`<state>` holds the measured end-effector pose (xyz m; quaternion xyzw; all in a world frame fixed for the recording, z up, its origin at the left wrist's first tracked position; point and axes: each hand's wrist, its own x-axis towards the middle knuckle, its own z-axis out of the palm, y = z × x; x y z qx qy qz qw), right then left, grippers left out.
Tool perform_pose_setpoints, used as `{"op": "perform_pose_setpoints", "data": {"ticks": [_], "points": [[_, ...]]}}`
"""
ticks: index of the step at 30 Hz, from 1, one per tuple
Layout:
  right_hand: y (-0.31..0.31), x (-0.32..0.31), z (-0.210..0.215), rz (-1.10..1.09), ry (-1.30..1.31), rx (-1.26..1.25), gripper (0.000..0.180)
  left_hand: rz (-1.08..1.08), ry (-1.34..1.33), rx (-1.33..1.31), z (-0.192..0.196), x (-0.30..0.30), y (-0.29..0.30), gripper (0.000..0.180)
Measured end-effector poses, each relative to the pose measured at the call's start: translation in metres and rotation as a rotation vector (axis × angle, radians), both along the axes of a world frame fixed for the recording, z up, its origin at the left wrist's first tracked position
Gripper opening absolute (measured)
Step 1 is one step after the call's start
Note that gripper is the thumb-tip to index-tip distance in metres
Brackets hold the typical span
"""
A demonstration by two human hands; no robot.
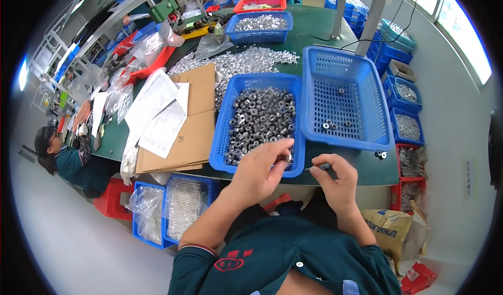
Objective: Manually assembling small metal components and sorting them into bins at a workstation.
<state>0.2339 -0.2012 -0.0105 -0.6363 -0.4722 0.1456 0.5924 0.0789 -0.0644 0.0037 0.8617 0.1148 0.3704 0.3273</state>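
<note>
My left hand (259, 169) is over the near right corner of a blue basket (216, 138), its fingers closed on a small shiny metal ring (288, 159). That basket holds many loose metal rings (257, 114), silver and dark. My right hand (338, 182), just right of it at the table's front edge, grips a small tool with a dark handle (325, 166). The tool's thin tip points left toward my left hand; its exact kind is too small to tell. A second blue basket (346, 59) beyond my right hand has only several rings at its bottom.
A pile of small silver parts (246, 62) covers the green table (314, 25) behind the baskets. Cardboard (196, 132) and paper sheets (162, 122) lie left. Two rings sit by the right basket's near corner. A co-worker (68, 153) sits at far left; stacked bins (406, 111) line the right.
</note>
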Motion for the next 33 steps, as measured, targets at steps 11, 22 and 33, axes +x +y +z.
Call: {"op": "perform_pose_setpoints", "data": {"ticks": [11, 22, 33], "points": [[-0.041, -0.006, -0.028, 0.098, 0.100, -0.232, 0.014, -0.314, 0.803, 0.405, -0.009, 0.159, 0.065, 0.022], [-0.041, 0.003, -0.043, 0.070, 0.147, -0.185, 0.013, 0.018, 0.236, 0.437, 0.007, 0.106, 0.094, 0.012], [-0.031, -0.006, -0.039, 0.136, 0.182, -0.215, 0.013, 0.053, 1.051, 0.067, -0.029, 0.039, 0.062, 0.027]]}}
